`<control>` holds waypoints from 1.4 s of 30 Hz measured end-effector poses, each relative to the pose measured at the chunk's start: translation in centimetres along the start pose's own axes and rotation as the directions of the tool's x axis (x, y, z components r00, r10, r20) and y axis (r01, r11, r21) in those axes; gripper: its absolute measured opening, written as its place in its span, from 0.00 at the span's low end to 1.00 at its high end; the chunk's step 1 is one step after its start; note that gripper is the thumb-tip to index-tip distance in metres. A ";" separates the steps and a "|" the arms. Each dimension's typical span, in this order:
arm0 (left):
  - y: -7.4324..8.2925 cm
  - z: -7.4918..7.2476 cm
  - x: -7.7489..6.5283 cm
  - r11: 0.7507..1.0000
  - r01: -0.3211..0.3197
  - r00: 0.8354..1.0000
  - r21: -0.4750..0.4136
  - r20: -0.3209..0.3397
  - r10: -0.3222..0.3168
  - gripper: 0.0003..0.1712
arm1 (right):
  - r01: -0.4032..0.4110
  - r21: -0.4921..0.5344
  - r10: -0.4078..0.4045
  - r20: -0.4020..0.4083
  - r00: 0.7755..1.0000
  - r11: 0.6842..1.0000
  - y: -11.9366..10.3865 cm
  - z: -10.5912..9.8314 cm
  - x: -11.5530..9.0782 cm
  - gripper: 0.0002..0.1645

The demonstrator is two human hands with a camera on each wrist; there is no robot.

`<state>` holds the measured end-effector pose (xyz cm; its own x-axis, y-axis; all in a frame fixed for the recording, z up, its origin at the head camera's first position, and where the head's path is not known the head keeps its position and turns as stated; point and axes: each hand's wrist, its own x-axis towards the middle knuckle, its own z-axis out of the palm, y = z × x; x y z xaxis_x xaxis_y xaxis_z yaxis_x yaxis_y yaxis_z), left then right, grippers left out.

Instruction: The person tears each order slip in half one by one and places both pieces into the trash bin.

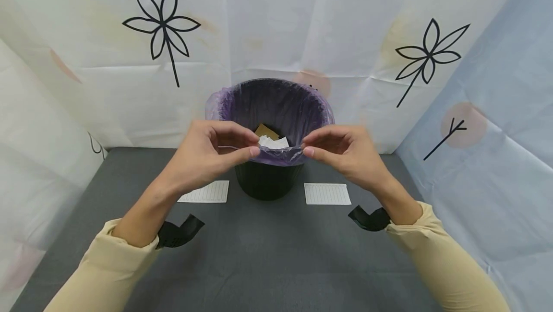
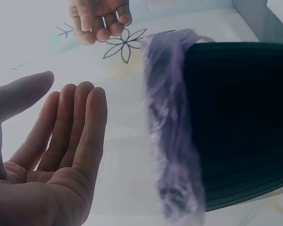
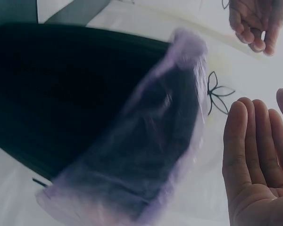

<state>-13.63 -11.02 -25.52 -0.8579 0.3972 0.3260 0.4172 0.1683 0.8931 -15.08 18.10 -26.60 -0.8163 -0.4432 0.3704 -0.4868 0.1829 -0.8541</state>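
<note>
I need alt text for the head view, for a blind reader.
A person's left hand and right hand hover near a dark bin lined with a purple bag. Inside: a white scrap and a brown scrap. Two white cards lie on the gray table.

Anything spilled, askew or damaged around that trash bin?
Nothing stands out: the trash bin stands upright, its purple plastic liner is folded over the rim, and the white paper scrap and brown cardboard-like scrap lie inside.

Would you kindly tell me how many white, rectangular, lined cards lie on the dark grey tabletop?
2: the left card lies left of the round, dark, purple-lined bin, partly hidden by the left hand; the right card lies right of it. Others could be hidden.
</note>
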 end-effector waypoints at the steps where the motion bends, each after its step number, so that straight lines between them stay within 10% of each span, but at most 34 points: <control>1: -0.2 0.2 -0.3 1.000 0.004 1.000 -0.009 0.007 -0.004 0.11 | 0.002 0.012 -0.002 0.006 1.000 1.000 0.2 0.3 -0.4 0.11; 19: -7.5 4.8 -3.9 0.981 0.133 0.991 -0.141 0.028 -0.130 0.10 | -0.141 0.170 0.144 -0.005 0.990 0.975 5.3 4.8 -5.9 0.11; 42: -14.2 7.0 -7.0 0.964 0.222 0.975 -0.146 0.045 -0.218 0.12 | -0.287 0.262 0.305 -0.032 0.952 0.921 11.5 8.4 -9.3 0.12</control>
<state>-11.47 -9.91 -42.65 -0.9138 0.3913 0.1090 0.1675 0.1186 0.9787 -10.49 16.93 -42.89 -0.9354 -0.3382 0.1031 -0.1329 0.0660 -0.9889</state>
